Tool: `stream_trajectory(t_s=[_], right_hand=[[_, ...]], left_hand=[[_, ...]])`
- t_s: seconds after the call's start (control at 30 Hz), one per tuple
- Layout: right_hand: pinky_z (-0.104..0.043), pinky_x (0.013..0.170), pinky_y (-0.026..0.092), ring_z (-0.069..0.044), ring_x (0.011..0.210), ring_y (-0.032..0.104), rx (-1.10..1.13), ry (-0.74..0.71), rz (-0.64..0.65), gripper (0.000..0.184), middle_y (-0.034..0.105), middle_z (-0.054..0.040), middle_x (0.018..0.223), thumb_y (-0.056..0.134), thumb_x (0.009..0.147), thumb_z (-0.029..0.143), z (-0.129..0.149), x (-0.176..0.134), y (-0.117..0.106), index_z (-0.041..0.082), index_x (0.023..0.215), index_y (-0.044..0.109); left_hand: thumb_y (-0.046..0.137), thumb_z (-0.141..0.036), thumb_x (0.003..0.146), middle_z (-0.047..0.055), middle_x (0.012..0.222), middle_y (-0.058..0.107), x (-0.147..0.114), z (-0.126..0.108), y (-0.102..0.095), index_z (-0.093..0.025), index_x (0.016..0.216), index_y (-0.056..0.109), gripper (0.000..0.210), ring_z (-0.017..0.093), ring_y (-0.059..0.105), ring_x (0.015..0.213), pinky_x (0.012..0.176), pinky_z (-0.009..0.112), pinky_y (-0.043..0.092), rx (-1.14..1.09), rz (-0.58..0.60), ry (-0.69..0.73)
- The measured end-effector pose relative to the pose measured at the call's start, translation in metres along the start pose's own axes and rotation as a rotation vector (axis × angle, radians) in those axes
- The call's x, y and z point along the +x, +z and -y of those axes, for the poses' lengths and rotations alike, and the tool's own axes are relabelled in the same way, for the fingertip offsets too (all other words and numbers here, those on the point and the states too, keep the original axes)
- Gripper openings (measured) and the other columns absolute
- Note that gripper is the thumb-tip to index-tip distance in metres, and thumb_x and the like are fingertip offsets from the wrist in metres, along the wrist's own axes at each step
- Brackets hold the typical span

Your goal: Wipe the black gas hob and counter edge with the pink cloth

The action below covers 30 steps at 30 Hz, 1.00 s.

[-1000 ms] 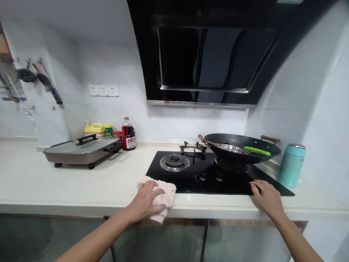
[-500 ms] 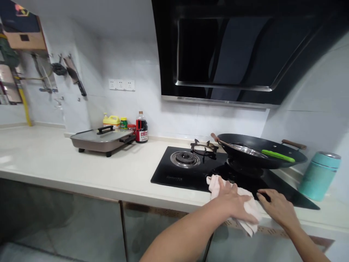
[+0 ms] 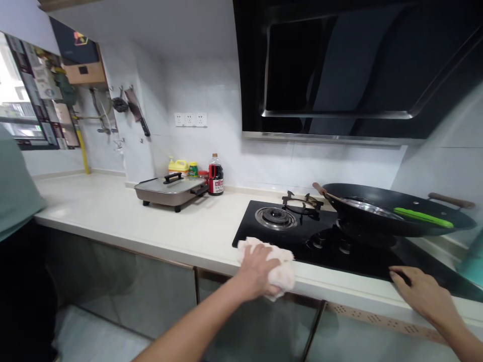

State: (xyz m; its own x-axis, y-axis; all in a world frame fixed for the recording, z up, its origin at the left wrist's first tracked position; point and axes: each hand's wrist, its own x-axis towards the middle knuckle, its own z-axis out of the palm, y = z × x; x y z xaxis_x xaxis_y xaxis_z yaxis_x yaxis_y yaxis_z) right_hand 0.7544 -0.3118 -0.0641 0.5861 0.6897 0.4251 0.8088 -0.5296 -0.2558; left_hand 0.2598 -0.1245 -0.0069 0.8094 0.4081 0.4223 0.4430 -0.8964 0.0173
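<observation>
My left hand (image 3: pixel 260 271) presses a pale pink cloth (image 3: pixel 282 275) at the front left corner of the black glass gas hob (image 3: pixel 298 246); part of the cloth hangs over the counter edge. Its fingers bend over the cloth. At the hob's front right edge rests my right hand (image 3: pixel 424 296), loosely curved and holding nothing, with a gap between thumb and fingers. A large black wok (image 3: pixel 377 221) with wooden handles sits on the right burner, a green-handled utensil (image 3: pixel 422 217) and a metal piece inside. Near the bare left burner (image 3: pixel 276 218) stands a detached pan support (image 3: pixel 303 202).
On the white counter (image 3: pixel 169 229) are a lidded electric pan (image 3: pixel 169 193), a dark sauce bottle (image 3: pixel 216 176) and a yellow jug (image 3: pixel 178 167). A turquoise flask (image 3: pixel 474 261) stands far right. The range hood (image 3: pixel 332 75) hangs above. At left another person's green clothing (image 3: pixel 17 186) shows.
My left hand has slid the cloth leftward along the hob's front to its left corner, uncovering the knobs. My right hand stays by the front edge. The view has turned left, showing another person.
</observation>
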Motion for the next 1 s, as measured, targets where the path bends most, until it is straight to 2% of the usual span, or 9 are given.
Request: stream_trajectory(t_s=[0.13, 0.23, 0.33, 0.43, 0.53, 0.63, 0.8, 0.93, 1.0], right_hand=[[-0.053, 0.089, 0.056, -0.04, 0.118, 0.065, -0.007, 0.001, 0.002, 0.06, 0.069, -0.012, 0.134, 0.038, 0.086, 0.061, 0.003, -0.003, -0.003, 0.025, 0.113, 0.077], [-0.055, 0.092, 0.055, -0.041, 0.118, 0.065, -0.008, 0.0, -0.004, 0.058, 0.069, -0.0118, 0.133, 0.038, 0.085, 0.06, 0.007, -0.004, -0.004, 0.026, 0.112, 0.077], [-0.057, 0.093, 0.054, -0.041, 0.116, 0.066, -0.002, -0.015, -0.032, 0.054, 0.07, -0.0126, 0.13, 0.039, 0.084, 0.058, 0.008, -0.004, -0.003, 0.028, 0.108, 0.077], [-0.058, 0.092, 0.054, -0.042, 0.116, 0.066, -0.006, -0.012, -0.028, 0.053, 0.07, -0.0136, 0.129, 0.039, 0.084, 0.059, 0.008, -0.004, -0.002, 0.029, 0.107, 0.077], [-0.056, 0.093, 0.054, -0.041, 0.118, 0.065, -0.024, -0.005, -0.002, 0.055, 0.069, -0.0137, 0.133, 0.037, 0.086, 0.058, 0.011, -0.004, -0.003, 0.028, 0.111, 0.076], [-0.054, 0.093, 0.053, -0.041, 0.119, 0.064, -0.047, 0.018, 0.011, 0.057, 0.067, -0.0142, 0.136, 0.037, 0.088, 0.056, 0.017, -0.007, -0.009, 0.025, 0.115, 0.076], [-0.053, 0.093, 0.053, -0.04, 0.118, 0.064, -0.06, 0.038, 0.019, 0.058, 0.067, -0.0156, 0.136, 0.036, 0.089, 0.055, 0.024, -0.01, -0.015, 0.022, 0.118, 0.075], [-0.054, 0.094, 0.054, -0.039, 0.116, 0.064, -0.037, 0.048, 0.021, 0.059, 0.068, -0.0133, 0.134, 0.038, 0.088, 0.057, 0.023, -0.009, -0.016, 0.024, 0.118, 0.075], [-0.053, 0.095, 0.053, -0.039, 0.117, 0.063, -0.044, 0.064, 0.043, 0.06, 0.066, -0.0125, 0.137, 0.037, 0.088, 0.058, 0.021, -0.008, -0.016, 0.025, 0.119, 0.075]], left_hand=[[0.084, -0.058, 0.068, 0.012, 0.161, 0.045, -0.043, 0.075, -0.045, -0.035, 0.144, 0.059, 0.084, 0.041, 0.042, 0.143, 0.114, 0.063, 0.035, 0.124, 0.193, -0.198], [0.084, -0.056, 0.066, 0.015, 0.162, 0.043, -0.07, 0.119, -0.074, -0.035, 0.149, 0.054, 0.091, 0.044, 0.04, 0.145, 0.112, 0.069, 0.033, 0.231, 0.312, -0.366], [0.086, -0.054, 0.064, 0.017, 0.152, 0.053, -0.089, 0.142, -0.092, -0.032, 0.147, 0.056, 0.091, 0.043, 0.05, 0.135, 0.111, 0.065, 0.036, 0.344, 0.33, -0.429], [0.087, -0.051, 0.067, 0.016, 0.129, 0.062, -0.095, 0.141, -0.096, -0.026, 0.137, 0.063, 0.077, 0.039, 0.061, 0.114, 0.1, 0.054, 0.045, 0.431, 0.307, -0.348], [0.084, -0.054, 0.073, 0.016, 0.117, 0.063, -0.087, 0.118, -0.086, -0.021, 0.123, 0.067, 0.062, 0.037, 0.061, 0.104, 0.092, 0.051, 0.047, 0.476, 0.254, -0.213], [0.079, -0.062, 0.077, 0.015, 0.116, 0.063, -0.065, 0.078, -0.06, -0.02, 0.122, 0.065, 0.064, 0.036, 0.058, 0.104, 0.094, 0.053, 0.045, 0.418, 0.182, -0.084], [0.073, -0.069, 0.079, 0.02, 0.136, 0.057, -0.016, -0.021, 0.012, -0.019, 0.146, 0.051, 0.087, 0.041, 0.052, 0.119, 0.109, 0.065, 0.03, 0.302, 0.035, 0.011], [0.061, -0.078, 0.081, 0.025, 0.152, 0.047, 0.028, -0.107, 0.06, -0.017, 0.157, 0.039, 0.099, 0.049, 0.038, 0.137, 0.109, 0.067, 0.024, 0.266, -0.007, 0.206], [0.064, -0.066, 0.085, 0.024, 0.151, 0.048, 0.051, -0.141, 0.074, -0.019, 0.155, 0.044, 0.086, 0.049, 0.038, 0.138, 0.109, 0.068, 0.023, 0.291, -0.018, 0.21]])
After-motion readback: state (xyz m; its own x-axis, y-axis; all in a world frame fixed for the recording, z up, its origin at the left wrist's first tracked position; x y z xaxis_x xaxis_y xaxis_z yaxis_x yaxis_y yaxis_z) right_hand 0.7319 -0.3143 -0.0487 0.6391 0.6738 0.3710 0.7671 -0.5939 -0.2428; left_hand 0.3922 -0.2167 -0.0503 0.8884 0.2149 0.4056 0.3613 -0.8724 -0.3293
